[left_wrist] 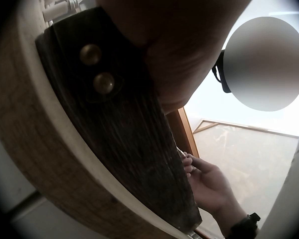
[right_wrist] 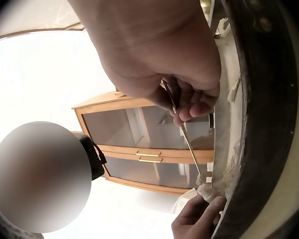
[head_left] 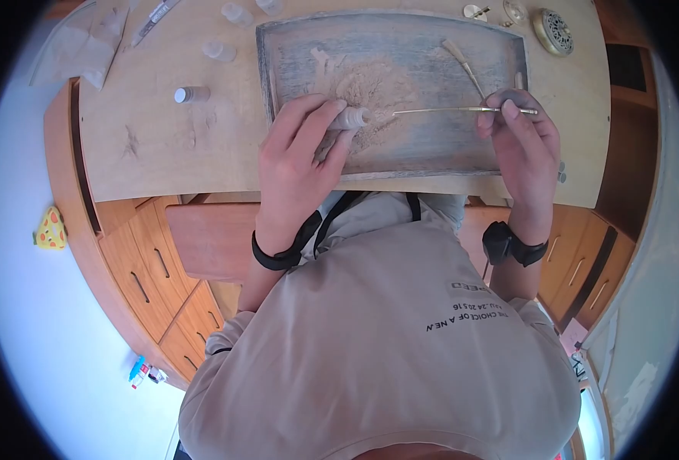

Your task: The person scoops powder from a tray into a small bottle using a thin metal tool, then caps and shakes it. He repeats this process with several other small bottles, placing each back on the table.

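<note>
My left hand [head_left: 301, 149] pinches a small clear bottle [head_left: 350, 118] between thumb and fingers, tipped on its side with its mouth facing right. Below it lies a heap of tan powder [head_left: 382, 88] in a wooden tray [head_left: 424, 175]. Thumb and fingers of my right hand [head_left: 529, 146] pinch a thin gold-coloured metal stick [head_left: 447, 110], which points left over the powder. Its tip is close to the bottle's mouth; in the right wrist view the stick [right_wrist: 191, 149] reaches toward the bottle [right_wrist: 207, 192]. The tray's dark side [left_wrist: 124, 134] hides much of the left wrist view.
A small brush [head_left: 462, 65] leans in the tray's right part. Left of the tray stand several small bottles, one lying capped [head_left: 191, 94]. A pen [head_left: 154, 19] and a plastic bag [head_left: 86, 38] are at the far left. A round pierced metal lid [head_left: 553, 32] lies at the back right.
</note>
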